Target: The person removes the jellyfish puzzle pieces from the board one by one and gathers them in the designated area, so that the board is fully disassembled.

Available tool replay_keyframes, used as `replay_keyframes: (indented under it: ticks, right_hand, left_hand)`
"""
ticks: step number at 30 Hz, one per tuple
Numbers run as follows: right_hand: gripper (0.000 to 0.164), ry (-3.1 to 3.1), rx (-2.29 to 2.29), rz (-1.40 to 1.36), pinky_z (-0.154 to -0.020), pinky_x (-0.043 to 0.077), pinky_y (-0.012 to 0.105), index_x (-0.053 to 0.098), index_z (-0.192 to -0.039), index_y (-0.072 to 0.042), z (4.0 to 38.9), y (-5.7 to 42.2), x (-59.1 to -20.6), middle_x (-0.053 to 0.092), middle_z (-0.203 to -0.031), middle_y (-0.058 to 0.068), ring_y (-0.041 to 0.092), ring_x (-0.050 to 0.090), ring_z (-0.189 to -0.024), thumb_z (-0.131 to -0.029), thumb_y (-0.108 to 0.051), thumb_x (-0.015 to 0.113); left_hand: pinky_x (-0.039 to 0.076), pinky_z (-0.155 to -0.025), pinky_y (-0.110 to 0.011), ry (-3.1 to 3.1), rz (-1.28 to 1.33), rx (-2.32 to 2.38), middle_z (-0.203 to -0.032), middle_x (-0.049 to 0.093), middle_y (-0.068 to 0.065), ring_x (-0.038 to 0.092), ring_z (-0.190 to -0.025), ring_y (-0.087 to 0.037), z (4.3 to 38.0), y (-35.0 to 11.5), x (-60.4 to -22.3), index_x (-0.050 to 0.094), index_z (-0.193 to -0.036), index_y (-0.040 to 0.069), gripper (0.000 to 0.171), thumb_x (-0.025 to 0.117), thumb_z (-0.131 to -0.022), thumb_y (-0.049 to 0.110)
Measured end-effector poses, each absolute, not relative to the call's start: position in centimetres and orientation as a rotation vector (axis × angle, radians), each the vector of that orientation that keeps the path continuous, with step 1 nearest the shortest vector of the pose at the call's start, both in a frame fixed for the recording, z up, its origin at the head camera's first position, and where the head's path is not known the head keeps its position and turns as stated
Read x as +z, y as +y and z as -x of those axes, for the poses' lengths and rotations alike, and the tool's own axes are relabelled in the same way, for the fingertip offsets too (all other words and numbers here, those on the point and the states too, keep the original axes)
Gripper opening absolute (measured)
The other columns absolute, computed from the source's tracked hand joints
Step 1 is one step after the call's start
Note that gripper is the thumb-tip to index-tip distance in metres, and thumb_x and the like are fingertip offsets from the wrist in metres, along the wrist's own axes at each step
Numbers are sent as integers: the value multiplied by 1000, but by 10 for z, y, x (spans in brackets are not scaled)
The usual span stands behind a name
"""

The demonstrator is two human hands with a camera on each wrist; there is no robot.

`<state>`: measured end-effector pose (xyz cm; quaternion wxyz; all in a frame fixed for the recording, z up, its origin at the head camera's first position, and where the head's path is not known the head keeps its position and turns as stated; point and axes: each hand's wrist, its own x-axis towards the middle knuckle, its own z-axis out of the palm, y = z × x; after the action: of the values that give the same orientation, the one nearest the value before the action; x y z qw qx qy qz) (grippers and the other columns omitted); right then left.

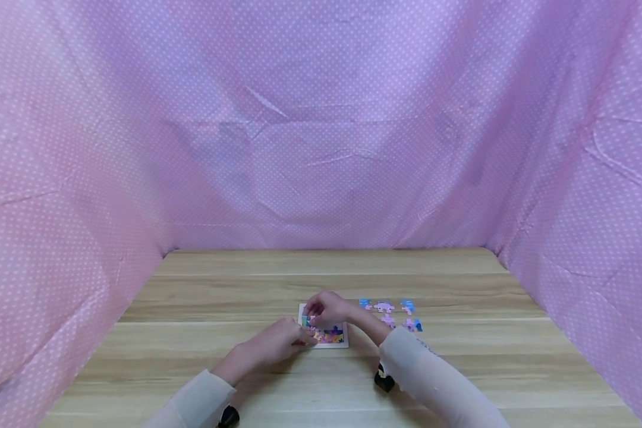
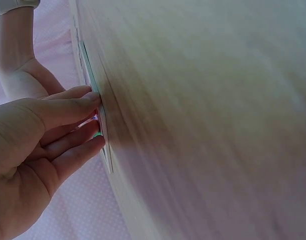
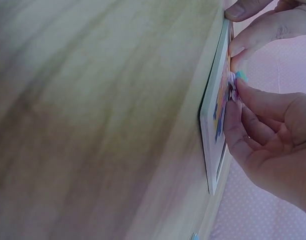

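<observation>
A small jigsaw puzzle board (image 1: 346, 340) with a pale rim lies on the wooden table, and colourful pieces fill its lower part. My left hand (image 1: 280, 343) holds the board at its near left corner, thumb at the rim and fingertips over the face. Above the board's left side, my right hand (image 1: 329, 309) pinches a puzzle piece (image 3: 234, 91) between thumb and fingers. In the right wrist view the piece is close against the board's face, showing pink and white. My right hand hides part of the board's upper area in the head view.
Several loose puzzle pieces (image 1: 384, 307) lie in spaced rows to the right of the board, pink and blue. The wooden table (image 1: 235, 279) is bounded at the back and sides by pink dotted cloth (image 1: 321, 148). Dark wrist devices (image 1: 384, 379) show beneath the sleeves.
</observation>
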<state>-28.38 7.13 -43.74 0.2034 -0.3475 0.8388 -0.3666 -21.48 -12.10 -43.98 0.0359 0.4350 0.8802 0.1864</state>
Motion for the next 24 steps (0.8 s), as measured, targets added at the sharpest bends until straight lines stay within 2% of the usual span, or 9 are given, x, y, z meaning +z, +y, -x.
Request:
replay_keyframes:
  ticks: [9,13,21,24]
  right_hand:
    - [17,2345,-1019,989,-74,51,13,69,-104,10,285,71,-439,71,-93,18,7,61,-81,-88,12,64]
    - [17,2385,-992,983,-75,52,15,70,-104,7,285,70,-442,71,-92,14,6,60,-81,-88,12,65]
    - [17,2445,-958,1007,-77,54,18,70,-103,6,285,69,-443,71,-92,14,12,63,-83,-87,10,66]
    - [16,2460,-954,986,-75,53,18,69,-102,5,283,68,-443,70,-91,12,13,62,-82,-87,10,65]
  left_hand:
    - [55,-75,-12,2708,-1374,566,-103,80,-2,71,-88,-4,216,-121,-442,80,-108,8,18,71,-93,3]
    - [52,-71,-10,2705,-1385,534,-98,80,0,65,-77,0,217,-121,-444,81,-105,10,16,71,-94,4]
    - [50,-67,-10,2698,-1362,557,-96,79,0,58,-71,3,217,-121,-443,80,-107,10,17,70,-95,4]
    - [51,-69,-10,2699,-1386,554,-95,79,1,60,-73,3,217,-121,-443,81,-105,11,17,70,-94,3]
